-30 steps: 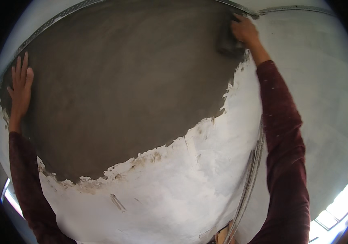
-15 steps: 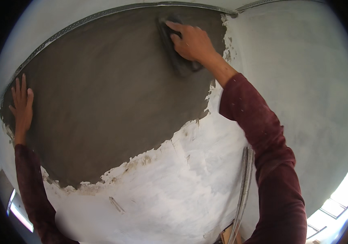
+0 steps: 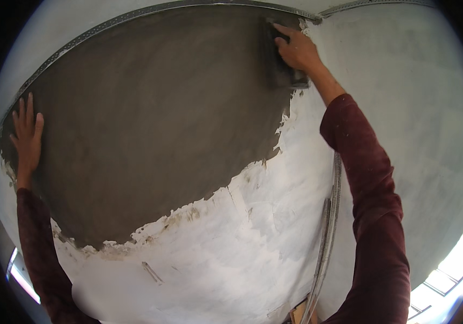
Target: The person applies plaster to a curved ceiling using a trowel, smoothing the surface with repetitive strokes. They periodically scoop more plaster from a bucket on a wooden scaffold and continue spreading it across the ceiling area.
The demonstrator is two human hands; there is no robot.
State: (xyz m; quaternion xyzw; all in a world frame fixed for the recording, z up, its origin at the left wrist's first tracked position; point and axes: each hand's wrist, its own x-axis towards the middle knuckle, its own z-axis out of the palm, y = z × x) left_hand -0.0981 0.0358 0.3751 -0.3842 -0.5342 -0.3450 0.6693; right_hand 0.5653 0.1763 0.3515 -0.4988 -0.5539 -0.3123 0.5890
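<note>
My right hand (image 3: 299, 49) is closed around the handle of a dark plastering float (image 3: 273, 62), blurred by motion. The float lies against the upper right part of a dark grey plaster patch (image 3: 150, 129), close to its ragged right border. Its handle is mostly hidden behind my fingers. At the far left of the same patch, my left hand (image 3: 27, 135) rests flat with the fingers spread, holding nothing. Both arms reach up in dark red sleeves.
A perforated metal strip (image 3: 107, 24) borders the plaster along the top. Below the patch is white wall (image 3: 204, 259). Long thin metal strips (image 3: 326, 232) lean in the corner beside my right arm, near a grey side wall (image 3: 420, 135). Bright openings show at lower left and right.
My right hand has carried the float rightward and slightly up, toward the patch's right border. My left hand stays on the wall in nearly the same place.
</note>
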